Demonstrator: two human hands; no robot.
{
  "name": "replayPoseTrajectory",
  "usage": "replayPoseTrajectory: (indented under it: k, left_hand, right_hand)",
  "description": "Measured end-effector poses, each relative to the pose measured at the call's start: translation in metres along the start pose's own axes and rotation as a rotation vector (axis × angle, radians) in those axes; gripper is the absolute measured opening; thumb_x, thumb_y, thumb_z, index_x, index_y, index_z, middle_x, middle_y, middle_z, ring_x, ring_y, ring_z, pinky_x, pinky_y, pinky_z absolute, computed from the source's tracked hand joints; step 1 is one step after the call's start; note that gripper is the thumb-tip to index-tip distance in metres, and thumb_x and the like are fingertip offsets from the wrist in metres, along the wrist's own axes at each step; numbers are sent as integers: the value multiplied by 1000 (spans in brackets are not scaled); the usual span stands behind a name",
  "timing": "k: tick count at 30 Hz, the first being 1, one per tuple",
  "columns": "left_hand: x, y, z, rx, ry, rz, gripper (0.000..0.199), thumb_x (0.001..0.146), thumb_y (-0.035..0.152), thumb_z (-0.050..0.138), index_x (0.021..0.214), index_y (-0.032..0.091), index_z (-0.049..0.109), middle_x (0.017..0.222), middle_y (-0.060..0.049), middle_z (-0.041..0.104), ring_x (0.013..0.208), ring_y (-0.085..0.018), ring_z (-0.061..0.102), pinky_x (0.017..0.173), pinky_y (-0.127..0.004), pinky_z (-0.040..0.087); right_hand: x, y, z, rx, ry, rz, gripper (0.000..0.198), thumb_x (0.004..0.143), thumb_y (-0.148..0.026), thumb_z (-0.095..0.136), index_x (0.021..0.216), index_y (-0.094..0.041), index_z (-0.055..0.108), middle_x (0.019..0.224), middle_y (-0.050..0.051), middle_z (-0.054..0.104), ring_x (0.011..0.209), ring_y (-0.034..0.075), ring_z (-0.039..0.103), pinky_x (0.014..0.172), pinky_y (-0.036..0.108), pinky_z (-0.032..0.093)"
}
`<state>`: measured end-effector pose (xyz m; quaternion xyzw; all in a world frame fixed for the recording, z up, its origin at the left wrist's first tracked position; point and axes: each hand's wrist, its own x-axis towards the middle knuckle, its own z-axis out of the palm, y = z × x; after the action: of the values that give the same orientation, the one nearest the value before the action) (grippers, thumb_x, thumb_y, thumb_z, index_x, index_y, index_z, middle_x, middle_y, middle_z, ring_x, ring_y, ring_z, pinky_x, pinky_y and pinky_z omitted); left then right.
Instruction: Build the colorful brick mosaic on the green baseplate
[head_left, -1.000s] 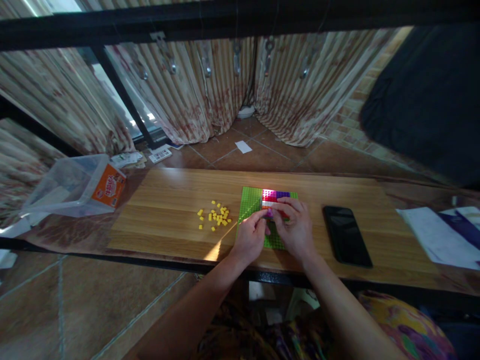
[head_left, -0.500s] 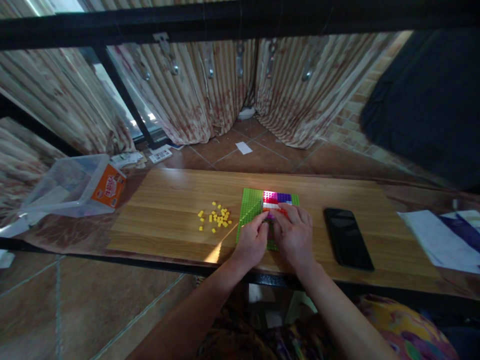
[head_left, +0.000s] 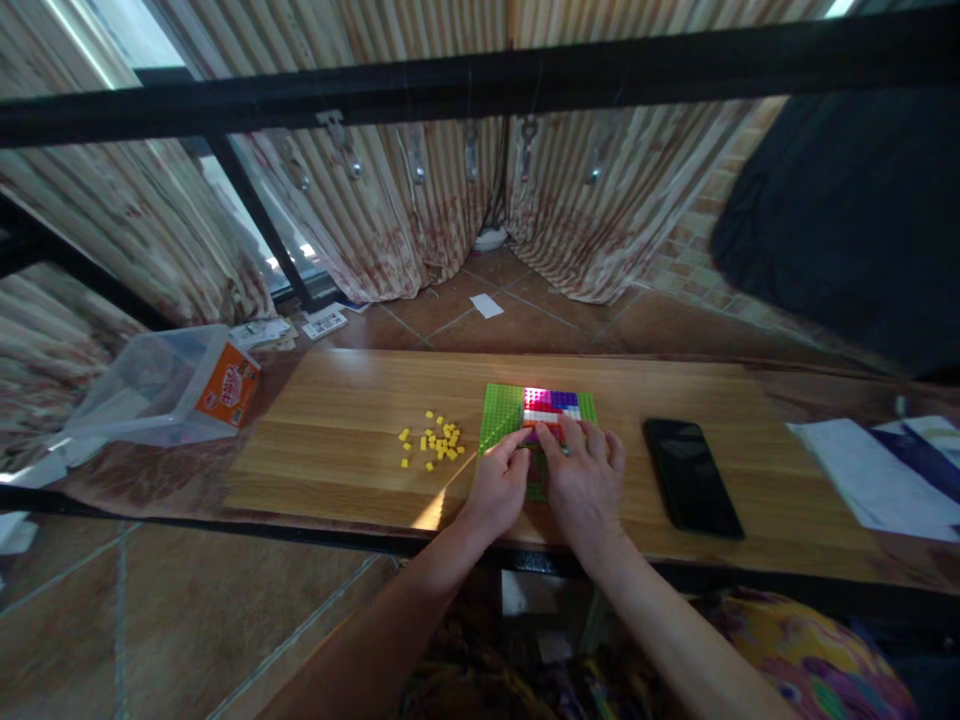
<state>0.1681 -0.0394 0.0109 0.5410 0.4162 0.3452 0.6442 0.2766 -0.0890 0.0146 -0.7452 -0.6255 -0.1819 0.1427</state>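
Note:
A green studded baseplate lies on the wooden board, carrying a block of pink, red, white, purple and orange building bricks. My left hand is at the plate's near left part, fingers curled, thumb and index together at the bricks' lower left corner. Whatever is between them is too small to make out. Across the near edge of the bricks lies my right hand, its fingers stretched out and apart, fingertips pressing on top. The hands hide the near part of the plate. Loose yellow bricks are scattered left of the plate.
A black phone lies right of the hands on the wooden board. At the far left stands a clear plastic box with an orange label. Papers lie at the right, and a dark rail crosses beyond.
The view has tilted up slightly. My right hand's fingers have spread and flattened over the bricks, leaving more of the white and red ones visible. The left hand stays at the same corner.

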Motion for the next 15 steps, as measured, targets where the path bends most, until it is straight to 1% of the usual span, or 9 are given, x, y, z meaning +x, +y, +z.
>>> replayPoseTrajectory:
  k: [2, 4, 6, 8, 10, 11, 13, 14, 15]
  left_hand:
    - [-3, 2, -3, -160, 21, -127, 30, 80, 25, 55, 107, 16, 65, 61, 1, 58, 45, -6, 40, 44, -18, 30]
    - [-7, 6, -7, -368, 31, -234, 28, 80, 28, 57, 103, 14, 64, 58, 3, 53, 39, -2, 30, 38, -15, 21]
    - [-10, 10, -13, -591, 9, -327, 23, 81, 27, 58, 97, 11, 63, 60, 3, 52, 38, 1, 28, 36, -13, 18]
    - [-11, 14, -18, -792, -33, -416, 19, 84, 22, 52, 94, 9, 62, 61, 2, 52, 38, 1, 32, 35, -10, 22]
    - [-10, 17, -21, -930, -47, -484, 22, 88, 20, 44, 93, 7, 61, 63, -2, 55, 44, -2, 44, 38, -10, 33]
    - [-9, 17, -22, -972, -33, -501, 25, 89, 21, 41, 92, 6, 60, 66, -5, 57, 49, -5, 51, 43, -12, 40]
    - [-7, 18, -21, -1012, 9, -500, 30, 91, 24, 38, 93, 4, 60, 75, -10, 62, 64, -11, 61, 56, -19, 51]
    - [-7, 18, -21, -1022, 20, -488, 32, 92, 26, 38, 92, 3, 60, 77, -11, 63, 68, -13, 63, 60, -21, 53]
    - [-6, 17, -20, -1029, 20, -475, 33, 93, 27, 37, 92, 3, 60, 78, -12, 64, 68, -13, 63, 61, -22, 53]
  right_hand:
    - [-1, 4, 2, 27, 13, -8, 30, 87, -20, 51, 115, -24, 62, 123, 11, 57, 110, 31, 45, 93, 47, 29]
    - [-1, 10, 5, 84, 42, -15, 31, 87, -20, 51, 115, -24, 61, 122, 10, 58, 108, 29, 46, 91, 44, 31]
    - [-2, 14, 8, 157, 91, -9, 30, 87, -18, 49, 114, -22, 61, 119, 9, 60, 104, 28, 48, 88, 41, 34]
    - [-2, 17, 8, 252, 155, -13, 26, 88, -18, 49, 110, -20, 62, 114, 9, 62, 100, 25, 51, 85, 39, 37]
    - [-3, 17, 6, 376, 206, -50, 22, 89, -19, 49, 105, -20, 64, 109, 7, 64, 97, 23, 54, 84, 37, 39]
    - [-3, 16, 5, 446, 215, -79, 20, 89, -19, 49, 103, -20, 64, 108, 7, 64, 96, 21, 55, 84, 36, 40]
    - [-3, 12, 1, 574, 189, -147, 18, 89, -20, 51, 101, -20, 65, 105, 6, 65, 96, 20, 56, 84, 35, 42]
    - [-3, 9, -1, 623, 156, -178, 17, 90, -21, 51, 101, -20, 65, 105, 6, 65, 97, 19, 56, 85, 35, 43]
    - [-4, 7, -3, 659, 116, -206, 17, 90, -22, 52, 101, -21, 65, 106, 6, 64, 98, 19, 55, 85, 36, 43]
